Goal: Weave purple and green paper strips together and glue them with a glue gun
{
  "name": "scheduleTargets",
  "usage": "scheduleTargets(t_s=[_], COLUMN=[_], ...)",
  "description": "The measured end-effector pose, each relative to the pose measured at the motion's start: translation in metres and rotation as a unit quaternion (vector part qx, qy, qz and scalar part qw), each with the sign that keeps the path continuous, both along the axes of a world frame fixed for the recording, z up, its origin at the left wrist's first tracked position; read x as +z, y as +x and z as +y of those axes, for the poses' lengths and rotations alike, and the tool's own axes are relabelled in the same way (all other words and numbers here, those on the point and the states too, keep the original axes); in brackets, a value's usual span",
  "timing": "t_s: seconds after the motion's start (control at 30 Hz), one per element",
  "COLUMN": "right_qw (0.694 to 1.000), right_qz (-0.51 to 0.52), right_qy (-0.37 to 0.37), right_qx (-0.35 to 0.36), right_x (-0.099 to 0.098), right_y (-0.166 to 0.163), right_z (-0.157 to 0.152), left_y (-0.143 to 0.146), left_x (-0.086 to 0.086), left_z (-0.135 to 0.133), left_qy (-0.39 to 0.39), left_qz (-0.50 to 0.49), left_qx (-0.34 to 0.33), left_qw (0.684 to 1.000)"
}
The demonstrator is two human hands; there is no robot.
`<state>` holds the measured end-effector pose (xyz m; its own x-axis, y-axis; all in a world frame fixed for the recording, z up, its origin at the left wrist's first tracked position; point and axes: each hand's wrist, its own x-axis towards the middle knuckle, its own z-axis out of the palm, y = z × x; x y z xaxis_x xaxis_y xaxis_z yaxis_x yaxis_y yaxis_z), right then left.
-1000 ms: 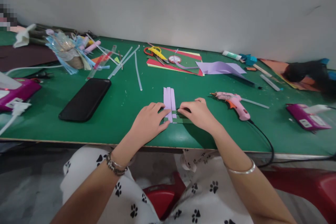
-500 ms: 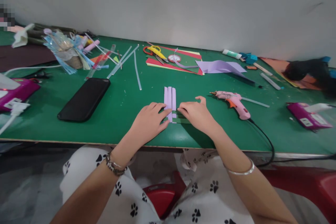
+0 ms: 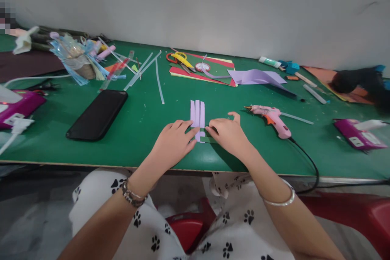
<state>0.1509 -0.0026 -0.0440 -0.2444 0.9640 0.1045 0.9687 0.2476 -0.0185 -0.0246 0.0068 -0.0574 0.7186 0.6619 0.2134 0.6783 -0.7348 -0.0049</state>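
Note:
Three purple paper strips (image 3: 197, 111) lie side by side, upright in my view, on the green tabletop. Green paper strips (image 3: 209, 139) cross them near their lower ends. My left hand (image 3: 175, 140) holds the purple strips down from the left, its thumb and fingertips on them. From the right, my right hand (image 3: 227, 132) pinches at the crossing strips with thumb and index finger, another finger raised. What lies under its fingertips is partly hidden. A pink glue gun (image 3: 269, 118) with a glue stick in its back lies right of that hand.
A black phone (image 3: 97, 115) lies to the left. Farther back are glue sticks (image 3: 143, 71), yellow and orange scissors (image 3: 183, 61) on coloured paper sheets, and a purple sheet (image 3: 258, 76). Purple power strips (image 3: 358, 134) stand at both sides. The glue gun's cable (image 3: 310, 162) hangs over the front edge.
Both hands stay almost in place at the strips. My right fingers have shifted very slightly around the green strips; nothing else visibly moves.

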Motion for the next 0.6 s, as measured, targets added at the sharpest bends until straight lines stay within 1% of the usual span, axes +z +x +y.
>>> scheduleTargets(t_s=[0.13, 0.37, 0.6], right_qw=[0.999, 0.997, 0.994], right_qz=[0.033, 0.054, 0.071], right_qy=[-0.002, 0.032, 0.012], right_qx=[-0.011, -0.049, -0.083], right_x=[-0.001, -0.003, -0.003], right_y=[0.001, -0.007, -0.013], right_z=[-0.001, -0.002, 0.0], left_y=[-0.002, -0.003, -0.003], left_x=[-0.003, -0.004, -0.005], left_z=[0.001, 0.001, 0.001], left_qy=[0.008, 0.008, 0.03], left_qz=[-0.011, -0.035, -0.059], left_qx=[-0.005, -0.027, -0.039], left_qw=[1.0, 0.999, 0.997])
